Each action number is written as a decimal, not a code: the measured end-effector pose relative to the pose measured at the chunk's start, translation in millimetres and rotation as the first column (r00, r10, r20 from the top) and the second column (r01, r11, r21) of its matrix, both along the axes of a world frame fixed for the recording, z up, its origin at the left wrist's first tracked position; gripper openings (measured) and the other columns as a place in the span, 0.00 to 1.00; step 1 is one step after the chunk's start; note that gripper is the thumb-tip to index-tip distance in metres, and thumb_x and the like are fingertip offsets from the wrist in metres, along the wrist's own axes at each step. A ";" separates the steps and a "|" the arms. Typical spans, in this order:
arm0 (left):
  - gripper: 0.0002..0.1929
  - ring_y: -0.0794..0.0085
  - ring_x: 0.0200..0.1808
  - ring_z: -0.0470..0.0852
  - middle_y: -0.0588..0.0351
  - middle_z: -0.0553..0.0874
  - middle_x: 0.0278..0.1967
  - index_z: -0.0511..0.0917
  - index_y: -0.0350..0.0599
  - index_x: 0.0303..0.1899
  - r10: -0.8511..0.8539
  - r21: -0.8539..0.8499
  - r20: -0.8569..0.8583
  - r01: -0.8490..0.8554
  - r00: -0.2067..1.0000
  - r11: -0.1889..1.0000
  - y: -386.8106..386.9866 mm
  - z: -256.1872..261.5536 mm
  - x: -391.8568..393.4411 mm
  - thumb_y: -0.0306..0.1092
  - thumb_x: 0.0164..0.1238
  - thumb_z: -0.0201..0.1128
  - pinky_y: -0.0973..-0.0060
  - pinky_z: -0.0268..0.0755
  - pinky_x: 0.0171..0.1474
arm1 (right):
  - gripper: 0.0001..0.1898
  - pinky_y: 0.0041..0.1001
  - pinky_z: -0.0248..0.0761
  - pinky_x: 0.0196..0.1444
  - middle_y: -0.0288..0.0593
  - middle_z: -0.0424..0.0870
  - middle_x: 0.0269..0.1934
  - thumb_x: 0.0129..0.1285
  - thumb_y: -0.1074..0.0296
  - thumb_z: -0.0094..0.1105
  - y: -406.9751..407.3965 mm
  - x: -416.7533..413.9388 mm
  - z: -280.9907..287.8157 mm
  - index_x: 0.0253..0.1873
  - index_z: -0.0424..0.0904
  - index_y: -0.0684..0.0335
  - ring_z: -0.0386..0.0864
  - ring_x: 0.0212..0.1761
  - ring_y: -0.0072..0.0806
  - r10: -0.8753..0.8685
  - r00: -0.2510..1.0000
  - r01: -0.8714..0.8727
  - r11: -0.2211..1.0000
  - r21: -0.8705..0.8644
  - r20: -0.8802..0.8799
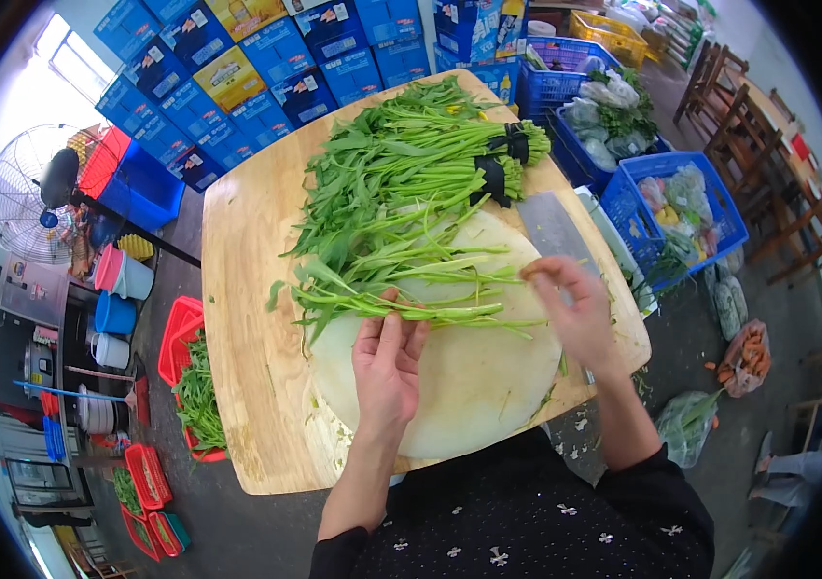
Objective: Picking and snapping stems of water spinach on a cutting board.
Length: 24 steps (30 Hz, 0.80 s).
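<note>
My left hand (389, 354) grips a few green stems of a leafy vegetable, which looks like water spinach (454, 313), above a round white cutting board (447, 391). To its right, my right hand (576, 307) is raised near the cut stem ends, its thumb and index finger close together; whether something small is pinched there is unclear. Loose stalks lie beyond my left hand, leaves to the left. Farther back are leafy bundles (425, 152) tied with black bands (494, 181). A cleaver with a broad metal blade (550, 226) lies at the right, its handle side partly hidden behind my right hand.
The wooden table (251, 289) has rounded corners. Red baskets of greens (202, 391) stand on the floor at left, near a standing fan (49, 195). Blue crates (679, 210) of vegetables are at right; stacked cartons (259, 58) line the back. A person's legs (791, 470) show at far right.
</note>
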<state>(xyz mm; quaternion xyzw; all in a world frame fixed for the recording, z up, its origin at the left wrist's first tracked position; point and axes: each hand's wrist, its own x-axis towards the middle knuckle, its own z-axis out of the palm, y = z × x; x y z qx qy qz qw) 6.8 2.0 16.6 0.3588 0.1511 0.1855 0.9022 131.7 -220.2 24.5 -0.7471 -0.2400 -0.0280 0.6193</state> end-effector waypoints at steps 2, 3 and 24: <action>0.18 0.68 0.62 0.85 0.55 0.85 0.59 0.73 0.39 0.70 -0.005 -0.008 0.010 0.005 1.000 1.000 2.3 -4.1 2.5 0.28 0.85 0.56 0.69 0.81 0.68 | 0.07 0.24 0.77 0.53 0.39 0.90 0.44 0.75 0.76 0.61 -28.9 20.4 4.2 0.53 0.84 0.70 0.86 0.47 0.23 -0.119 0.992 0.121 0.990 0.075 -0.036; 0.19 0.68 0.62 0.85 0.55 0.85 0.59 0.72 0.39 0.71 -0.001 -0.011 0.016 0.001 1.000 1.000 4.0 -5.6 1.8 0.28 0.85 0.56 0.69 0.81 0.67 | 0.07 0.23 0.76 0.54 0.38 0.90 0.44 0.76 0.75 0.60 -43.1 30.8 9.3 0.52 0.84 0.69 0.85 0.47 0.21 -0.152 0.988 0.153 0.983 0.101 -0.020; 0.13 0.76 0.56 0.87 0.60 0.87 0.54 0.79 0.45 0.62 0.112 -0.073 -0.023 -0.113 0.993 0.991 -10.3 0.3 10.2 0.32 0.83 0.62 0.76 0.85 0.61 | 0.15 0.38 0.80 0.53 0.51 0.90 0.43 0.64 0.68 0.72 19.5 -28.9 42.2 0.54 0.86 0.66 0.88 0.48 0.47 0.252 0.907 -0.141 0.936 -0.321 0.337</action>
